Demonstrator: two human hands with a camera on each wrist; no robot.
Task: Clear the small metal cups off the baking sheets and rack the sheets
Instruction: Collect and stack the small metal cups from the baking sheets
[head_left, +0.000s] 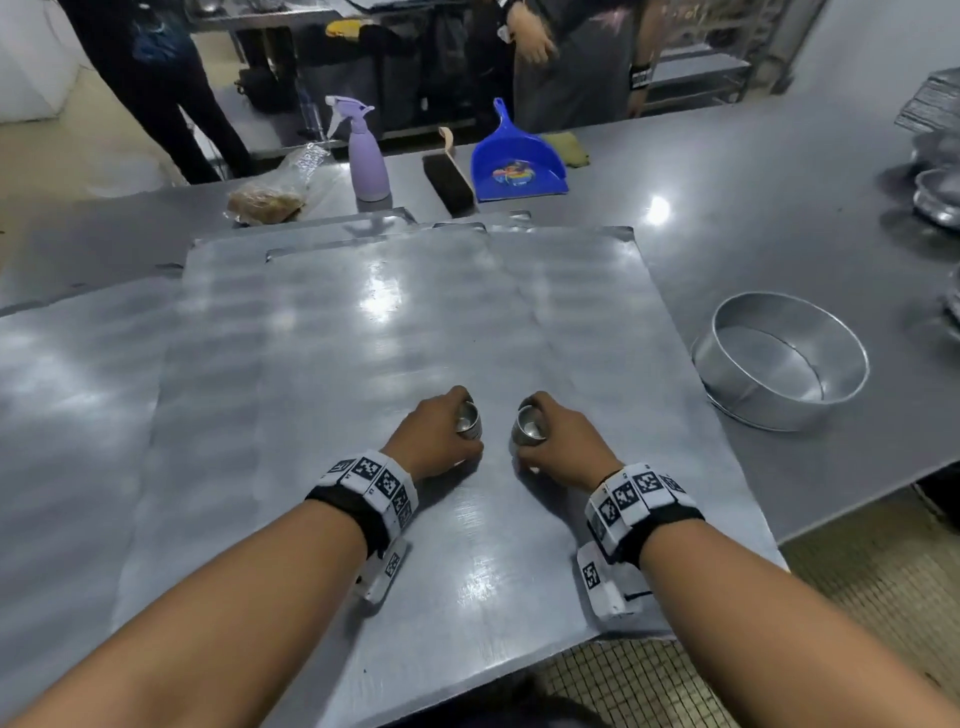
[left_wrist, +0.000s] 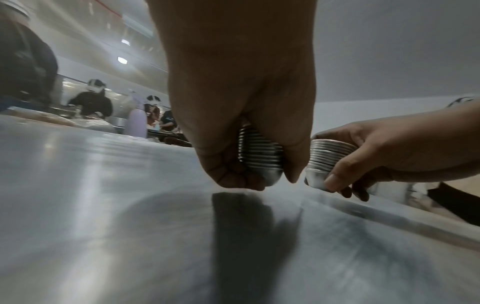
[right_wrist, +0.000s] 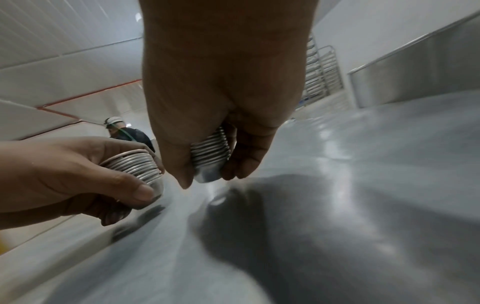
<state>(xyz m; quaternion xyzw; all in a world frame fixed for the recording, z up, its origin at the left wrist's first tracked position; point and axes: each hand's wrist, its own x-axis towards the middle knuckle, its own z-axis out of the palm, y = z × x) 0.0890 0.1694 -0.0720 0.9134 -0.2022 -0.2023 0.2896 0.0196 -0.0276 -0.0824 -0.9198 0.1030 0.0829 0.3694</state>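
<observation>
- Left hand (head_left: 435, 435) fingers grasp a nested stack of small shiny metal cups (left_wrist: 261, 157); right hand (head_left: 558, 441) grasps a 2nd cup stack (right_wrist: 210, 159), both just above the sheets.
- Flat grey overlapping baking sheets (head_left: 363, 322) on the desk look cleared of loose cups.
- Left: set stacks aside, rack sheets.

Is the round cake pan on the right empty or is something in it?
Empty. The head view looks straight into the round cake pan and shows only its bare metal bottom.
</observation>
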